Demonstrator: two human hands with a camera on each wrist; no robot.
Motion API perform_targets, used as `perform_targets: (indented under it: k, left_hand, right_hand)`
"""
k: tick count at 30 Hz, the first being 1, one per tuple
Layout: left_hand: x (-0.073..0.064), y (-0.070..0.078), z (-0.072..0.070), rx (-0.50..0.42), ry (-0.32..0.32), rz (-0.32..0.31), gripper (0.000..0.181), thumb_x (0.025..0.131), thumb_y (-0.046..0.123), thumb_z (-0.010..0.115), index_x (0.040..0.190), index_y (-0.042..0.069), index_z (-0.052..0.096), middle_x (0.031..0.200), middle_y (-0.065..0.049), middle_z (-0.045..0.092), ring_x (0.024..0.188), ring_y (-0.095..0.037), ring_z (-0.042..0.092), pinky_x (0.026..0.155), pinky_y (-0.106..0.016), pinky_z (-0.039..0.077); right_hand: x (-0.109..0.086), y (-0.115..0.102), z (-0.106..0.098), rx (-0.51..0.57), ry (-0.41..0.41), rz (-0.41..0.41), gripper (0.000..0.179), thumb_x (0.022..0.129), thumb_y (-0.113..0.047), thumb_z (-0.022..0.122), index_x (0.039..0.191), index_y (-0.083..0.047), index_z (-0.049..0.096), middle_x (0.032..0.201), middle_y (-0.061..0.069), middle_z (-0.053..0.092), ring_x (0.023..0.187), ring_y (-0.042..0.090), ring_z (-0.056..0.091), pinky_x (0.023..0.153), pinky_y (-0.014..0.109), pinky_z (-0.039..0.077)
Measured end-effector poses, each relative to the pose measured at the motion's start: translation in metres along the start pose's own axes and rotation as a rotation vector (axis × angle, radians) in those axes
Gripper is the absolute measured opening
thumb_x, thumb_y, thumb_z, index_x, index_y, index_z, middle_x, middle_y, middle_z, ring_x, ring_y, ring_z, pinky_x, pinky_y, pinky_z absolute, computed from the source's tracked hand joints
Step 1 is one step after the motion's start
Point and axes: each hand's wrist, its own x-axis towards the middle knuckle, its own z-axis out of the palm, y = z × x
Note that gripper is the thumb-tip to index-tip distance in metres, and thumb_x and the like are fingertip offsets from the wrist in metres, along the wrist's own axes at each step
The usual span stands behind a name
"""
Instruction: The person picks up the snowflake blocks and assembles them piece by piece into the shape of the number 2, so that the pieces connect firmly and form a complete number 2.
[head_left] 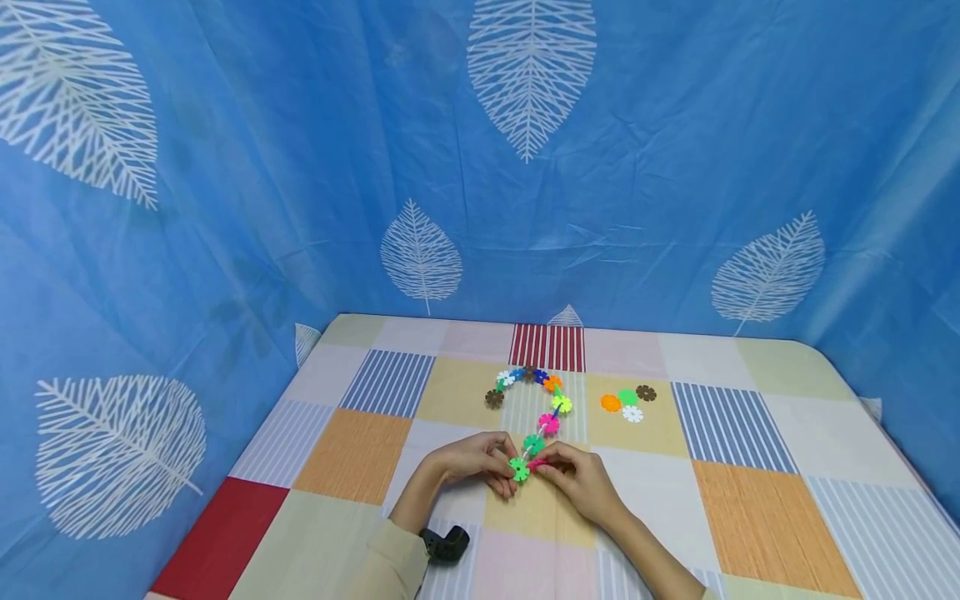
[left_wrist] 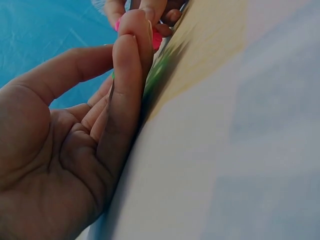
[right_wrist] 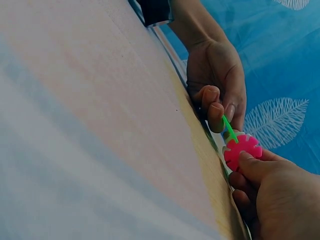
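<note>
My left hand (head_left: 477, 460) pinches a bright green notched disc (head_left: 519, 470) between thumb and fingers. From the right, my right hand (head_left: 579, 482) pinches a pink notched disc (right_wrist: 241, 147), thumb on its flat face. In the right wrist view the green disc (right_wrist: 229, 128) stands edge-on, meeting the pink one at its rim. Beyond the hands, a chain of interlocked plastic discs curves like a hook, from a brown disc (head_left: 494, 399) round to a teal-green disc (head_left: 534, 444) close by the fingers. Fingers hide most of the pink disc in the left wrist view.
Right of the chain lie loose discs: orange (head_left: 611, 403), green (head_left: 628, 397), white (head_left: 632, 413) and brown (head_left: 646, 392). A patchwork cloth (head_left: 352, 517) covers the table. Blue leaf-print curtains (head_left: 637, 167) stand behind and at both sides. A black band (head_left: 447, 545) sits on the left wrist.
</note>
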Motion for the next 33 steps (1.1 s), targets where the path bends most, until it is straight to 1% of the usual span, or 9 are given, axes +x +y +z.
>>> perform_targets:
  k: [7,13,16,18,20,26,30,33]
  left_hand:
    - [-0.001,0.001,-0.001,-0.009,-0.007,-0.007,0.012,0.089,-0.006,0.051,0.098,-0.001,0.046,0.074,-0.01,0.066,0.062,-0.016,0.064,0.061,-0.028,0.055]
    - [0.0,0.003,0.0,0.002,0.004,-0.001,0.012,0.088,-0.007,0.051,0.097,0.0,0.046,0.073,-0.01,0.065,0.061,-0.016,0.064,0.06,-0.028,0.055]
    - [0.0,0.003,0.0,0.006,0.014,0.001,0.012,0.088,-0.008,0.051,0.097,-0.002,0.046,0.072,-0.01,0.065,0.06,-0.016,0.064,0.059,-0.027,0.055]
    - [0.0,0.002,0.001,0.014,0.018,0.006,0.011,0.088,-0.008,0.051,0.097,-0.004,0.046,0.071,-0.01,0.065,0.06,-0.017,0.064,0.059,-0.027,0.055]
    - [0.0,0.002,0.001,0.018,0.018,0.013,0.011,0.088,-0.009,0.05,0.097,-0.005,0.045,0.071,-0.011,0.065,0.059,-0.017,0.064,0.058,-0.027,0.055]
    - [0.0,0.002,0.003,0.023,0.001,0.044,0.01,0.088,-0.012,0.049,0.093,-0.004,0.045,0.073,-0.017,0.065,0.059,-0.017,0.064,0.058,-0.027,0.055]
    - [0.001,0.002,0.002,0.035,-0.011,0.06,0.01,0.088,-0.012,0.048,0.092,-0.004,0.045,0.074,-0.02,0.065,0.059,-0.017,0.064,0.059,-0.028,0.055]
    - [0.003,0.0,0.001,0.047,-0.009,0.073,0.009,0.089,-0.012,0.048,0.092,-0.004,0.045,0.073,-0.022,0.065,0.058,-0.017,0.064,0.059,-0.029,0.055]
  right_hand:
    - [0.001,0.001,0.0,-0.001,0.0,-0.024,0.009,0.081,0.005,0.066,0.088,-0.001,0.066,0.082,0.008,0.068,0.071,0.024,0.065,0.064,0.028,0.054]
    - [0.001,-0.001,-0.001,-0.003,0.013,-0.044,0.012,0.077,0.009,0.067,0.084,-0.001,0.066,0.081,0.008,0.068,0.071,0.025,0.065,0.063,0.03,0.054]
    - [0.001,0.0,0.0,-0.003,0.006,-0.062,0.013,0.076,0.01,0.068,0.083,0.0,0.066,0.081,0.008,0.068,0.072,0.025,0.065,0.063,0.03,0.054]
    - [0.0,0.003,0.001,-0.002,-0.001,-0.072,0.014,0.075,0.011,0.068,0.083,0.0,0.067,0.081,0.009,0.067,0.073,0.025,0.065,0.064,0.029,0.054]
    - [-0.001,0.01,0.004,-0.009,-0.005,-0.071,0.014,0.075,0.01,0.069,0.084,-0.001,0.067,0.082,0.009,0.067,0.075,0.024,0.065,0.065,0.029,0.054]
    - [-0.005,0.035,0.011,-0.034,0.002,-0.053,0.016,0.074,0.002,0.072,0.084,-0.01,0.069,0.083,-0.001,0.068,0.076,0.017,0.066,0.067,0.024,0.053]
    - [-0.004,0.04,0.012,-0.031,-0.007,-0.063,0.012,0.077,-0.006,0.072,0.085,-0.015,0.069,0.084,-0.006,0.069,0.077,0.011,0.065,0.068,0.023,0.053]
    - [-0.003,0.04,0.012,-0.037,-0.007,-0.084,0.011,0.077,-0.007,0.072,0.085,-0.015,0.069,0.084,-0.007,0.068,0.078,0.009,0.065,0.068,0.023,0.053]
